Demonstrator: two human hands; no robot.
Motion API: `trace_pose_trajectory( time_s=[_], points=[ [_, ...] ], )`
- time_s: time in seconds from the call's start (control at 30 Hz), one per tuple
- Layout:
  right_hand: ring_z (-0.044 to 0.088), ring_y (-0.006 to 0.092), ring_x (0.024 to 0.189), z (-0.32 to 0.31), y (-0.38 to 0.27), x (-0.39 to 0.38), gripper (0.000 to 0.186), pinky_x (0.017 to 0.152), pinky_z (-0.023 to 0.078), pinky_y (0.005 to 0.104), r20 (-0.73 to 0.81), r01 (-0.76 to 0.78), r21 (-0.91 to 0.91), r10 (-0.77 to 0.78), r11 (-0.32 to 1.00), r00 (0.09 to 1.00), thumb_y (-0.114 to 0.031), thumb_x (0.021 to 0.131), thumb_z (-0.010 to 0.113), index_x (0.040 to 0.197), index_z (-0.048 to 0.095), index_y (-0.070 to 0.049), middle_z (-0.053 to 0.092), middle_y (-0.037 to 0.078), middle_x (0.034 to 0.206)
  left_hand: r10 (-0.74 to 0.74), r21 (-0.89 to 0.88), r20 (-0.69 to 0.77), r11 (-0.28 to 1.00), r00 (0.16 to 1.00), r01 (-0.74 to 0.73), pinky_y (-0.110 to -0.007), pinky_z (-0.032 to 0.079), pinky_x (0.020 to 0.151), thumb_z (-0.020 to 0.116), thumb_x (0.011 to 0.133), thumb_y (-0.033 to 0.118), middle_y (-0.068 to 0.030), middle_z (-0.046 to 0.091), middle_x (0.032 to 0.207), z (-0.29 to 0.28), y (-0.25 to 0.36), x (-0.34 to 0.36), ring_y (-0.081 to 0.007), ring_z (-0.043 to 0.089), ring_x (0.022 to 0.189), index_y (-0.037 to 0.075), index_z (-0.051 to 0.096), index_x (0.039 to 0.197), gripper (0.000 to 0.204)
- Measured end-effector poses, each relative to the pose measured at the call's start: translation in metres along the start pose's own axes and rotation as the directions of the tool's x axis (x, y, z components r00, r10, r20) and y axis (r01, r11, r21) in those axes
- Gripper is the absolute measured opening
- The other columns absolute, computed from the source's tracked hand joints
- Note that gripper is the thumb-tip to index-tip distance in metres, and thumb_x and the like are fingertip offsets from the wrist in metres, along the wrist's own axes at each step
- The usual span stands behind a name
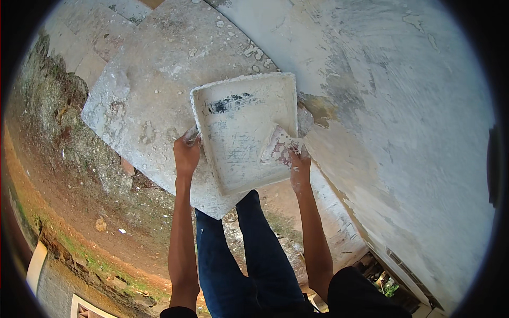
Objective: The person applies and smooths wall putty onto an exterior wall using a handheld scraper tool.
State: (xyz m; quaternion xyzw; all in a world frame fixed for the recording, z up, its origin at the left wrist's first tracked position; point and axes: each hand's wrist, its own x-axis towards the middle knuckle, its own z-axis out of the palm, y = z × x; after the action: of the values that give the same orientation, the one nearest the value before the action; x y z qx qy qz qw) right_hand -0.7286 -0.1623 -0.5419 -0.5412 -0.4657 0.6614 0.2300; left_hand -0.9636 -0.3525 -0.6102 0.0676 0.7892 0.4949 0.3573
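Note:
A white, plaster-caked rectangular tray (236, 159) is held in front of me, tilted, with dark smears near its far end. My left hand (186, 155) grips the tray's left rim. My right hand (298, 165) holds a small plaster-coated scraper (277, 146), its blade resting inside the tray against the right wall. My legs in dark blue trousers (249, 254) show below the tray.
A rough whitish plastered wall (403, 106) fills the right side. Below lies a plaster-spattered concrete slab (154, 85) with white blobs. To the left is bare brown soil with stones and moss (69, 175). A vent grille (403, 265) sits low on the wall.

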Motion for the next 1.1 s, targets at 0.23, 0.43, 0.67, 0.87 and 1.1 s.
trace_pose_trajectory(
  time_s=[0.23, 0.43, 0.67, 0.87, 1.1],
  points=[
    [0.062, 0.0266, 0.075, 0.031, -0.042, 0.032, 0.028, 0.062, 0.048, 0.0330, 0.005, 0.114, -0.772, -0.174, 0.625, 0.985, -0.006, 0.086, 0.054, 0.110, 0.057, 0.007, 0.063, 0.021, 0.103, 0.047, 0.019, 0.001, 0.999, 0.999, -0.047, -0.031, 0.049, 0.079, 0.058, 0.086, 0.004, -0.0180, 0.069, 0.099, -0.004, -0.006, 0.002, -0.0207, 0.066, 0.089, -0.004, 0.063, 0.110, 0.026],
    [0.061, 0.0361, 0.061, 0.014, -0.004, 0.040, 0.023, 0.061, 0.050, 0.0431, 0.386, 0.333, -0.922, -0.391, -0.200, 0.836, -0.010, 0.085, 0.053, 0.083, 0.066, 0.008, 0.047, 0.030, 0.130, -0.002, 0.032, -0.002, 0.999, 1.000, 0.002, -0.031, 0.049, 0.080, 0.057, 0.086, 0.004, -0.0176, 0.069, 0.100, 0.000, 0.002, -0.001, -0.0213, 0.066, 0.090, -0.004, 0.063, 0.110, 0.026],
    [0.063, 0.0328, 0.065, 0.012, -0.015, 0.040, 0.024, 0.060, 0.051, 0.0421, 0.390, 0.264, -0.904, -0.402, -0.335, 0.828, -0.015, 0.086, 0.053, 0.090, 0.068, 0.003, 0.048, 0.025, 0.132, 0.030, 0.039, 0.004, 0.999, 1.000, -0.030, -0.032, 0.049, 0.080, 0.057, 0.086, 0.005, -0.0177, 0.069, 0.098, -0.001, -0.003, 0.001, -0.0225, 0.067, 0.090, -0.003, 0.063, 0.109, 0.025],
    [0.063, 0.0355, 0.069, 0.019, -0.019, 0.034, 0.031, 0.065, 0.051, 0.0435, 0.265, 0.190, -0.940, -0.260, -0.283, 0.929, -0.013, 0.084, 0.057, 0.110, 0.062, 0.003, 0.054, 0.026, 0.122, 0.027, 0.020, -0.017, 0.999, 0.999, -0.027, -0.032, 0.049, 0.079, 0.058, 0.086, 0.005, -0.0175, 0.069, 0.098, 0.000, -0.004, 0.000, -0.0224, 0.067, 0.089, -0.003, 0.064, 0.108, 0.024],
    [0.062, 0.0391, 0.075, 0.027, -0.032, 0.046, 0.043, 0.069, 0.050, 0.0458, 0.113, 0.163, -0.974, -0.285, 0.155, 0.952, -0.011, 0.079, 0.061, 0.118, 0.056, 0.005, 0.063, 0.025, 0.099, 0.017, -0.005, -0.005, 1.000, 1.000, -0.017, -0.032, 0.049, 0.079, 0.057, 0.086, 0.004, -0.0174, 0.069, 0.098, -0.001, -0.001, 0.000, -0.0216, 0.067, 0.089, -0.004, 0.064, 0.108, 0.024]
  ],
)
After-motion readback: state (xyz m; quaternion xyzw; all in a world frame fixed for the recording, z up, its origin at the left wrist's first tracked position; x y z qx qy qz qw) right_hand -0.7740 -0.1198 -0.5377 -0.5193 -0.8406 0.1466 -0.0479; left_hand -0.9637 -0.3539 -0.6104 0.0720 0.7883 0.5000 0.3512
